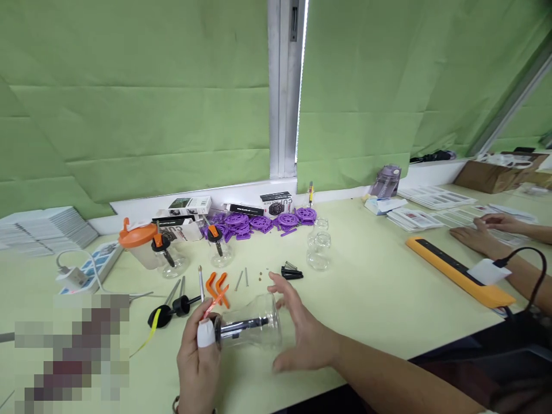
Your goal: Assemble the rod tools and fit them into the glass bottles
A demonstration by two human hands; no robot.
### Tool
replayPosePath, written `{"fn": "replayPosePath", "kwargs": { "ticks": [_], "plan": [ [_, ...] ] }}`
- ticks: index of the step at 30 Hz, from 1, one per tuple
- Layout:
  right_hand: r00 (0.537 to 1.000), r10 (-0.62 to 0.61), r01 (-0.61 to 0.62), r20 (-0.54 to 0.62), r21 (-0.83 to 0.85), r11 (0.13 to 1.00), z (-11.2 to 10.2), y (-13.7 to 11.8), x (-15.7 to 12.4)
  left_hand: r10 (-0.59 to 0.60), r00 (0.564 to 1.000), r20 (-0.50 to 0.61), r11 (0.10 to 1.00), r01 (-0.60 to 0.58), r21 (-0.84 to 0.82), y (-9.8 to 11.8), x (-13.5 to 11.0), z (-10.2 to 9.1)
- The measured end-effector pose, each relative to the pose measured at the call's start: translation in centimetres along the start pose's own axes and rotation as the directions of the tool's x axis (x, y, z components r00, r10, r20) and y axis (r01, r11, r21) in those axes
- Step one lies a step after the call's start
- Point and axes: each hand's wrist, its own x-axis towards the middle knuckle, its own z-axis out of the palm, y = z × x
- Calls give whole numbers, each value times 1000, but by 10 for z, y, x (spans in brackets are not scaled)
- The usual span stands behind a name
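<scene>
My left hand (199,353) grips the neck end of a clear glass jar (271,325), which lies on its side in the air with a black and metal shaft (244,328) inside. A white cover sits on one finger, and an orange strip (217,300) sticks up by the fingers. My right hand (304,330) is open, fingers and thumb spread around the jar's base; contact with the glass cannot be made out. Just beyond lie orange bent handles (221,287), thin metal pins (239,280), and black parts (292,274) with a spring (291,265).
Two jars with black-orange tops (172,264) (221,256) stand at left, near an orange-lidded cup (144,247). Purple plastic parts (261,223) lie farther back. Clear jars (319,259) stand right of centre. An orange power strip (457,273) lies near another person's hands (478,236).
</scene>
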Motion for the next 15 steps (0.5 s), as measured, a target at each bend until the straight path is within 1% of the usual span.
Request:
{"fn": "replayPosePath", "kwargs": {
  "ticks": [1, 2, 3, 4, 5, 6, 7, 8, 9, 10, 11, 12, 13, 14, 15],
  "plan": [
    [993, 121, -121, 3, 101, 988, 0, -1, 1, 39, 999, -11, 999, -38, 27, -3, -1, 0],
    [975, 221, -224, 39, 180, 958, 2, -2, 1, 80, 997, -16, 995, -79, 54, -5, -2, -1],
    [957, 279, -290, 83, 220, 931, 3, -2, 1, 112, 994, -7, 990, -111, 84, -7, -2, -1],
    [951, 293, -309, 102, 222, 925, 4, -3, -1, 119, 993, 12, 987, -119, 105, -8, -2, 0],
    [955, 282, -294, 89, 207, 933, 4, -4, -2, 95, 995, 31, 991, -98, 96, -9, -2, 0],
    [970, 236, -242, 55, 169, 955, 4, -6, -4, 49, 998, 47, 997, -52, 57, -9, -2, 0],
    [988, 152, -152, 8, 103, 983, 2, -8, -6, -5, 998, 64, 1000, 5, 0, -9, -1, 0],
    [997, 82, -81, -12, 61, 995, 0, -10, -7, -50, 996, 77, 997, 54, -56, -9, -1, 1],
    [999, 42, -41, -14, 49, 998, -2, -11, -7, -68, 995, 77, 993, 75, -96, -10, -1, 1],
    [998, 57, -57, -5, 86, 995, -5, -12, -6, -50, 997, 62, 993, 57, -108, -11, -2, 0],
    [992, 124, -125, 18, 162, 979, -7, -12, -4, 3, 999, 42, 996, 1, -85, -12, -2, 0],
    [973, 221, -231, 67, 247, 941, -8, -11, -1, 77, 997, 29, 996, -76, -38, -14, -3, -1],
    [934, 326, -356, 145, 320, 878, -9, -10, 2, 157, 987, 32, 987, -157, 17, -15, -3, -2],
    [885, 405, -463, 229, 353, 813, -9, -9, 4, 224, 973, 49, 972, -227, 62, -16, -4, -3],
    [854, 439, -515, 279, 338, 788, -9, -7, 6, 262, 962, 72, 959, -268, 89, -16, -4, -4]
  ]
}}
